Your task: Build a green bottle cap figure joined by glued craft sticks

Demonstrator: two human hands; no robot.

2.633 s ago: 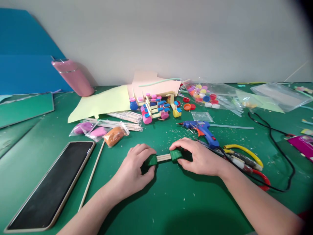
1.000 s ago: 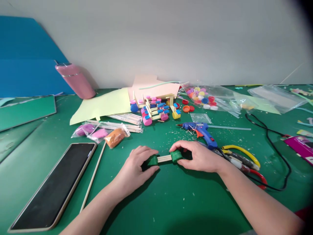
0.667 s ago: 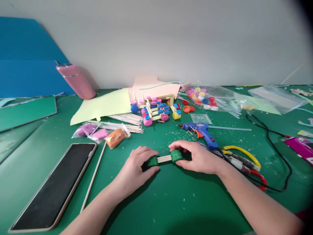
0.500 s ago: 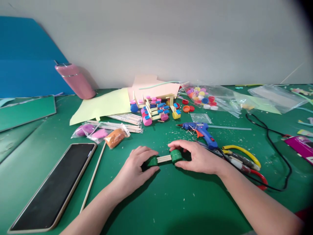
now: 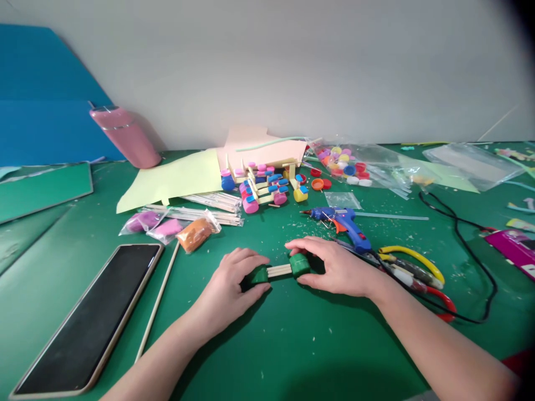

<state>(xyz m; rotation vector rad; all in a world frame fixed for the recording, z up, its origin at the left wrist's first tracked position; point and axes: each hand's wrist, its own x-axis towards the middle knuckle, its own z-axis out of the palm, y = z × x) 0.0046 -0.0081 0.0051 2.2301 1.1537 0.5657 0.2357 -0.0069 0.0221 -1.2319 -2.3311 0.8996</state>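
Both hands hold a small dumbbell-like piece, made of short wooden sticks lying side by side with green bottle caps on their ends. My left hand has thumb and fingers around the left green cap, which they partly cover. My right hand grips the right green cap between thumb and fingers. The piece lies low over the green table, nearly level. Beyond my right hand is a blue glue gun with a clear glue stick in its back.
A phone and a long wooden stick lie at left. Bagged clay, stick bundles and colourful cap-and-stick pieces are behind. Pliers and a black cord lie at right; a pink tumbler stands at back left.
The whole view has shifted slightly. Both hands keep the same hold on the green caps, and the piece has not visibly moved on the table.
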